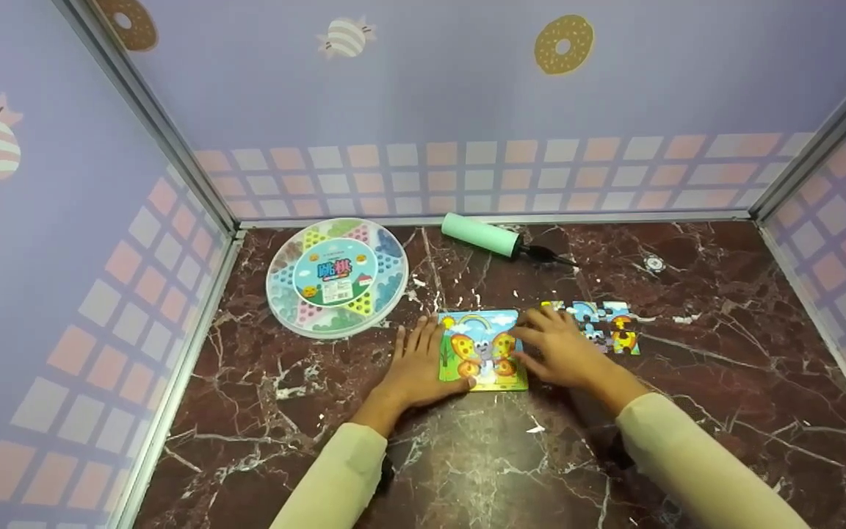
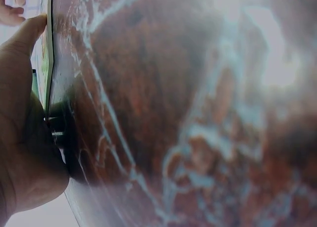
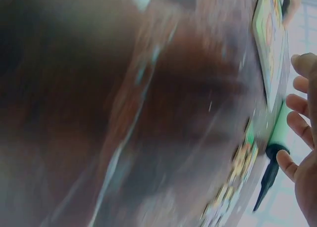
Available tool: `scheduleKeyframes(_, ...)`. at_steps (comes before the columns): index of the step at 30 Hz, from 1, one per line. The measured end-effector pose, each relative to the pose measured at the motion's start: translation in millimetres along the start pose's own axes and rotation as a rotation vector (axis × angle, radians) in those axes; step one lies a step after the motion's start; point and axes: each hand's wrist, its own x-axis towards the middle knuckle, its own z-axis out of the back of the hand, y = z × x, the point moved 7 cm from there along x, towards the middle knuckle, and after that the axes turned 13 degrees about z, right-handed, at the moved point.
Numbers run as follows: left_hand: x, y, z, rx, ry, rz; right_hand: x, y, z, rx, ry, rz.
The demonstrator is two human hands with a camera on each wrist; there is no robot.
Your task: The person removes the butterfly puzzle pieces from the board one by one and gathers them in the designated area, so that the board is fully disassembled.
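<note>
Butterfly puzzle board (image 1: 487, 347) sits mid tabletop (image 1: 695, 430), short of the back edge. I read left hand (image 1: 417, 373), fingers straight, as bracing it; right hand (image 1: 564, 354), fingers apart, has jigsaw pieces (image 1: 621, 335) handy alongside.

Head view from above, well back, looking forward and down across the tabletop (image 1: 724, 419). Both wrist views sit low and close, tilted sideways; they share the butterfly board (image 1: 487, 351), upper left in the left wrist's frame, upper right in the right's.
</note>
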Motion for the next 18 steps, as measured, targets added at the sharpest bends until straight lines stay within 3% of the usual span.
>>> scheduleKeyframes(7,8.8,7.7,-10.6,-0.019,0.003,0.001,24.3,24.3,-16.8,-0.008,0.010,0.092)
scheduleKeyframes(14,7.4,7.7,-9.1,-0.019,-0.046,-0.021,45.2,41.1,-33.1,0.038,0.072,0.120)
scheduleKeyframes(18,4.5,5.2,-6.4,-0.020,-0.035,-0.022,52.5,47.3,-39.5,0.056,0.097,0.127)
